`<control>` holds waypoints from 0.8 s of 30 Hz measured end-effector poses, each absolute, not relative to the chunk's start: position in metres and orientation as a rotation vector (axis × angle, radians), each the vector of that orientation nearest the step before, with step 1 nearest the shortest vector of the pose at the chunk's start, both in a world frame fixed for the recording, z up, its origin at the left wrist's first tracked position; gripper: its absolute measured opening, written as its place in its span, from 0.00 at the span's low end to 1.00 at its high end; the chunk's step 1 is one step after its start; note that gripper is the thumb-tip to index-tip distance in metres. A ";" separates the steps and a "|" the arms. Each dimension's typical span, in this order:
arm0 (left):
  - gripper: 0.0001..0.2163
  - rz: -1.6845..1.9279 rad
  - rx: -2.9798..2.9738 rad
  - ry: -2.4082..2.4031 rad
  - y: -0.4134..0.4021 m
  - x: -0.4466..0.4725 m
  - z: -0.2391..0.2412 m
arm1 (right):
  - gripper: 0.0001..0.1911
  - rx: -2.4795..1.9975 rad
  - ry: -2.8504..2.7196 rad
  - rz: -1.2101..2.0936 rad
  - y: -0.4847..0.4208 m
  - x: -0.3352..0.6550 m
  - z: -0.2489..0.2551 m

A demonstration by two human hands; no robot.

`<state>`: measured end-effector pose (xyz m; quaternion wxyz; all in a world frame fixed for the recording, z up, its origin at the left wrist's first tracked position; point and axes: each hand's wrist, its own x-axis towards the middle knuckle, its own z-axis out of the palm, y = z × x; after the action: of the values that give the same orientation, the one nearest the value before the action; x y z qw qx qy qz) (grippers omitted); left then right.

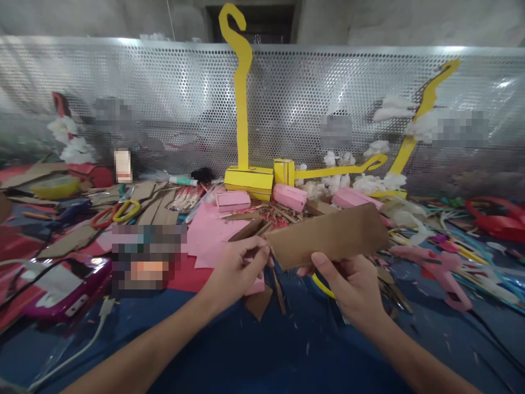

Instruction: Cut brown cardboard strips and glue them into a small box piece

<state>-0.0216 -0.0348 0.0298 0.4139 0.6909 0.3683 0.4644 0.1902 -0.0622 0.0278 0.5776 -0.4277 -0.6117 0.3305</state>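
A flat rectangular piece of brown cardboard (328,235) is held up in front of me, slightly tilted. My right hand (356,284) grips its lower edge, thumb on the near face and fingers behind. At the cardboard's left end, my left hand (241,265) is closed in a pinch; what lies between its fingertips is too small to make out. Beneath the right hand shows part of a curved yellow loop (323,285). Small cardboard scraps (260,302) lie on the blue surface below.
Behind stand tall yellow hook-shaped cutouts (243,98) on boxy bases, with pink boxes (233,201) before them. A pink glue gun (441,271) lies right. Scissors (127,210), pink paper (213,232) and a purple power device (69,290) are left. A perforated metal panel (184,104) runs behind.
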 end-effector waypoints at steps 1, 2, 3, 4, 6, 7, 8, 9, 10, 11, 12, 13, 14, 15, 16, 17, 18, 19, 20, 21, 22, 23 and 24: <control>0.13 1.178 1.670 0.904 -0.034 -0.021 0.029 | 0.14 -1.006 -1.424 0.787 -0.061 0.191 0.028; 0.12 1.192 1.603 0.882 -0.034 -0.021 0.029 | 0.15 -1.012 -1.423 0.809 -0.060 0.192 0.027; 0.12 1.208 1.546 0.864 -0.033 -0.021 0.029 | 0.16 -1.017 -1.428 0.833 -0.059 0.193 0.027; 0.14 1.228 1.506 0.854 -0.033 -0.020 0.029 | 0.16 -1.020 -1.452 0.862 -0.058 0.193 0.027; 0.16 1.237 1.503 0.850 -0.032 -0.020 0.029 | 0.18 -1.024 -1.539 0.924 -0.058 0.194 0.028; 0.15 1.216 1.529 0.854 -0.032 -0.020 0.029 | 0.19 -1.022 -1.573 0.948 -0.057 0.194 0.028; 0.14 1.183 1.556 0.856 -0.031 -0.020 0.029 | 0.19 -1.015 -1.591 0.967 -0.056 0.194 0.029; 0.12 1.147 1.575 0.854 -0.030 -0.020 0.028 | 0.19 -1.003 -1.588 0.983 -0.055 0.195 0.030; 0.12 1.123 1.576 0.849 -0.030 -0.020 0.027 | 0.18 -0.987 -1.556 0.991 -0.053 0.196 0.031; 0.12 1.110 1.555 0.843 -0.029 -0.020 0.027 | 0.17 -0.971 -1.506 0.988 -0.050 0.198 0.032; 0.12 1.115 1.510 0.839 -0.028 -0.019 0.026 | 0.16 -0.960 -1.458 0.973 -0.046 0.201 0.033; 0.14 1.137 1.449 0.833 -0.027 -0.019 0.026 | 0.15 -0.954 -1.406 0.939 -0.041 0.206 0.034; 0.16 1.173 1.379 0.826 -0.026 -0.018 0.026 | 0.15 -0.974 -1.382 0.890 -0.036 0.213 0.035; 0.19 1.216 1.310 0.820 -0.025 -0.018 0.026 | 0.15 -1.019 -1.385 0.793 -0.030 0.222 0.036; 0.21 1.261 1.249 0.818 -0.024 -0.018 0.026 | 0.16 -1.078 -1.395 0.655 -0.025 0.232 0.038; 0.23 1.300 1.201 0.821 -0.022 -0.018 0.026 | 0.16 -1.110 -1.394 0.593 -0.020 0.242 0.039; 0.22 1.333 1.164 0.831 -0.021 -0.018 0.026 | 0.16 -1.138 -1.398 0.551 -0.016 0.252 0.040; 0.21 1.358 1.134 0.845 -0.020 -0.019 0.025 | 0.16 -1.174 -1.427 0.519 -0.013 0.260 0.041; 0.20 1.382 1.102 0.860 -0.019 -0.019 0.025 | 0.16 -1.213 -1.483 0.501 -0.011 0.268 0.042; 0.19 1.401 1.073 0.871 -0.018 -0.020 0.024 | 0.15 -1.255 -1.555 0.489 -0.011 0.273 0.043; 0.19 1.415 1.054 0.879 -0.018 -0.021 0.023 | 0.14 -1.295 -1.633 0.481 -0.012 0.277 0.044; 0.19 1.423 1.048 0.883 -0.018 -0.022 0.022 | 0.13 -1.331 -1.714 0.478 -0.014 0.279 0.045; 0.19 1.422 1.058 0.885 -0.018 -0.022 0.021 | 0.13 -1.360 -1.789 0.481 -0.018 0.280 0.046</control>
<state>-0.0223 -0.0176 0.0214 0.5483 0.4465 0.3735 0.6004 0.2797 -0.0175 0.0463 0.4093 -0.5398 -0.7104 0.1909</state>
